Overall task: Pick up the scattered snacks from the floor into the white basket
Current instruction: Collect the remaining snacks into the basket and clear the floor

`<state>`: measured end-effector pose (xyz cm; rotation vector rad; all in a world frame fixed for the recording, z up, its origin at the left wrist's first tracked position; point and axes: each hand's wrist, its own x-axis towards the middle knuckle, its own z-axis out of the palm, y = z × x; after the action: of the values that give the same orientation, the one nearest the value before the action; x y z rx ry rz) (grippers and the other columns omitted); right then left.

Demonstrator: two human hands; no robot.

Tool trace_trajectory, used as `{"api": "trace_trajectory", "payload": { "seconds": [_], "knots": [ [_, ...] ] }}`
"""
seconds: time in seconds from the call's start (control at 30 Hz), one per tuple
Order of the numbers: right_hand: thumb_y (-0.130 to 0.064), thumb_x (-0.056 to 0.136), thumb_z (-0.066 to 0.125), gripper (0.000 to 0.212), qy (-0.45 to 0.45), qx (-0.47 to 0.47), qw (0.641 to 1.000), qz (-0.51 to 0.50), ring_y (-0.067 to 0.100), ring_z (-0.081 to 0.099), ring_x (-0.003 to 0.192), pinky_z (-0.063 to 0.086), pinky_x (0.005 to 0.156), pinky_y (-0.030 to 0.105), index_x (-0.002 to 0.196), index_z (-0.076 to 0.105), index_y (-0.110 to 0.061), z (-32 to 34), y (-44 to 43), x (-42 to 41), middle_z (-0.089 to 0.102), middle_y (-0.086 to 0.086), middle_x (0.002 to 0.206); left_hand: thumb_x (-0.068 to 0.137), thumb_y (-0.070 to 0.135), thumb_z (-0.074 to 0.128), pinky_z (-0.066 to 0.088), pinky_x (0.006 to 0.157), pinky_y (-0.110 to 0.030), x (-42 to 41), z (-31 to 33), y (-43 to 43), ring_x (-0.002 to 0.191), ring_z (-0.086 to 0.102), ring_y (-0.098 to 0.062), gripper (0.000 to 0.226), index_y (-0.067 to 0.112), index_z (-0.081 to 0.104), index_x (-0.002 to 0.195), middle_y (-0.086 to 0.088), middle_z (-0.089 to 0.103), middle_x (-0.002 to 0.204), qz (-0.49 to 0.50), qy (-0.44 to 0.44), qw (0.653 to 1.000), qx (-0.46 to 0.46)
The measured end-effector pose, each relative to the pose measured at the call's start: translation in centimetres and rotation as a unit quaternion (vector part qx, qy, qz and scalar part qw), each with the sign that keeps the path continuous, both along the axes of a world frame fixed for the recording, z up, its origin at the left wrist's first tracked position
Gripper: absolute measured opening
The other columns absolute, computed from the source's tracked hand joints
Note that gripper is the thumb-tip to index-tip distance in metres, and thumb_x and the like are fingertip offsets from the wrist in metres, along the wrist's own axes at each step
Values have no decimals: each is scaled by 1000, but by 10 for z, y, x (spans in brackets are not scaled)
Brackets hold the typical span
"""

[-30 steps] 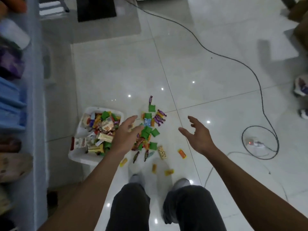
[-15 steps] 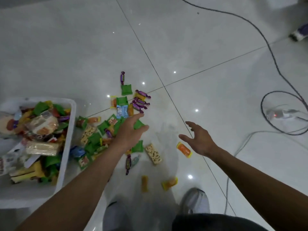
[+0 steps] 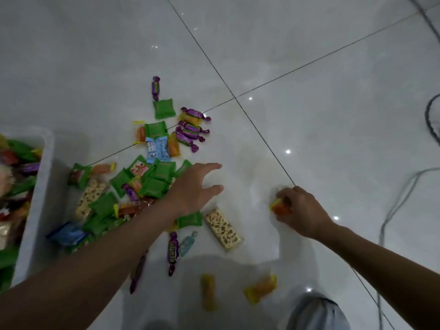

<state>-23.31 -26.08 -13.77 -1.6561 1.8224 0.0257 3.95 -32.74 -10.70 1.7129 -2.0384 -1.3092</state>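
Observation:
Scattered snacks lie on the white tiled floor: green packets (image 3: 156,179), purple wrapped candies (image 3: 190,129), a blue packet (image 3: 156,148), a nut bar (image 3: 222,228), and yellow-orange packets (image 3: 260,288). The white basket (image 3: 35,194), filled with snacks, stands at the left edge. My left hand (image 3: 192,189) hovers open, fingers spread, just over the right side of the green pile. My right hand (image 3: 298,211) is down on the floor, fingers closed around an orange snack packet (image 3: 279,207).
Grey and black cables (image 3: 392,210) run along the right side of the floor. A grey shoe (image 3: 316,313) shows at the bottom right. A second nut bar (image 3: 89,197) lies beside the basket wall.
The view has dropped closer to the floor. My right hand came down and closed on the orange packet. My left hand has stayed open over the green pile.

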Motion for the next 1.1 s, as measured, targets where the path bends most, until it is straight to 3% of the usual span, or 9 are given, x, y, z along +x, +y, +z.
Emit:
{"api": "trace_trajectory", "payload": {
  "seconds": [0.17,0.27,0.43,0.53,0.63,0.8,0.93,1.1],
  "knots": [
    [-15,68,83,43,-35,-2,999,-40,23,63,82,52,72,33,106,62,-15,-1,-8,3,65,2,90,84,30,69,36,101,-26,-3,-16,3,123,44,-12,54,33,48,134,3,48,136,-10,32,999,3],
    [-13,67,84,27,-60,-11,995,-84,9,61,65,52,64,24,84,63,-17,1,-15,8,64,-9,73,79,30,75,36,101,-25,-2,-16,7,120,41,-5,61,35,48,134,7,47,133,-46,52,998,7],
    [-13,68,83,19,-102,-24,989,-107,11,61,67,43,59,13,78,67,-14,6,-23,20,65,-5,72,61,38,86,29,99,-22,6,-26,25,121,29,-6,83,36,47,135,7,38,128,-254,-31,966,-29],
    [-11,69,83,20,-162,-17,974,-157,12,61,69,46,58,17,79,66,-13,9,-25,30,66,0,77,62,38,83,32,94,-32,9,-45,35,117,30,-9,68,33,57,125,3,44,124,-301,-61,947,-94],
    [-7,69,83,24,-248,0,941,-231,16,61,67,48,59,25,75,62,-17,11,-25,38,66,5,78,68,38,79,36,86,-34,9,-55,38,107,37,-11,47,27,64,111,3,51,110,-248,-39,956,-151],
    [2,73,78,23,-326,-11,890,-319,25,61,71,54,77,43,76,61,-14,25,-34,51,65,8,76,74,36,77,41,79,-33,10,-47,38,100,48,-18,43,21,61,111,3,58,104,-100,-37,983,-150],
    [2,75,76,19,-351,-22,879,-321,26,62,73,54,84,51,79,63,-10,41,-47,66,62,6,71,73,35,79,47,80,-35,20,-29,31,98,52,-17,44,18,62,111,4,59,102,65,-28,989,-133],
    [-2,74,78,20,-376,-23,885,-272,25,65,74,54,84,54,89,67,-6,71,-65,103,69,11,78,73,43,77,47,80,-32,43,-3,19,97,54,-19,51,23,60,117,-2,60,108,199,-36,966,-158]
  ]
}}
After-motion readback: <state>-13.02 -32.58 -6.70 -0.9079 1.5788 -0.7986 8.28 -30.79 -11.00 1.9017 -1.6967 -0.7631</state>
